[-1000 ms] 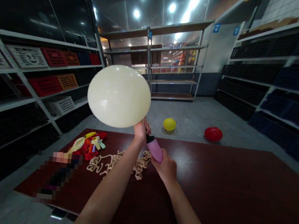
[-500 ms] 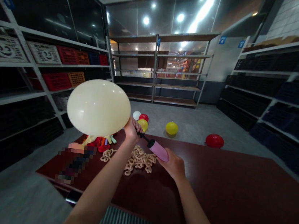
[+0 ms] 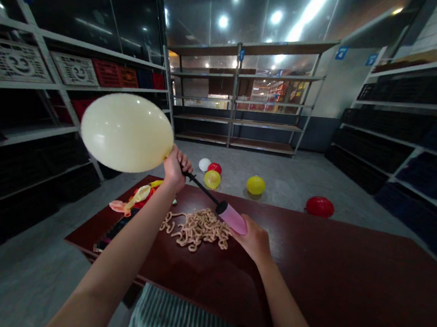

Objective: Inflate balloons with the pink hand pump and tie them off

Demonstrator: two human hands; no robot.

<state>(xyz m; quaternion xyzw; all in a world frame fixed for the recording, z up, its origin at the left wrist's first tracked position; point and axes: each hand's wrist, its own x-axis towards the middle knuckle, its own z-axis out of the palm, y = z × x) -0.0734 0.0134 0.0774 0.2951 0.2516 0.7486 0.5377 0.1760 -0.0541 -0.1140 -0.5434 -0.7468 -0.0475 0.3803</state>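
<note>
A large cream balloon (image 3: 126, 132), well inflated, is at upper left. My left hand (image 3: 176, 169) is closed at the balloon's neck and around the black end of a hand pump (image 3: 234, 219). The neck is mostly hidden by the fingers. A thin black rod runs from that hand down into the pump's pink barrel. My right hand (image 3: 254, 240) is wrapped round the lower end of the barrel. Below the pump, a heap of long beige balloons (image 3: 200, 229) lies twisted on the table. Beyond my left forearm lie several uninflated coloured balloons (image 3: 140, 195), partly hidden.
The dark red table (image 3: 328, 272) spreads widely to the right. On the floor behind it are a yellow balloon (image 3: 255, 185), a red balloon (image 3: 320, 206) and a small cluster of others. Metal shelves (image 3: 234, 96) stand along the walls. A ribbed green cloth (image 3: 183, 321) shows below the table edge.
My left hand has moved up and left with the balloon, drawing the black rod farther out of the pink barrel. My right hand has stayed nearly in place.
</note>
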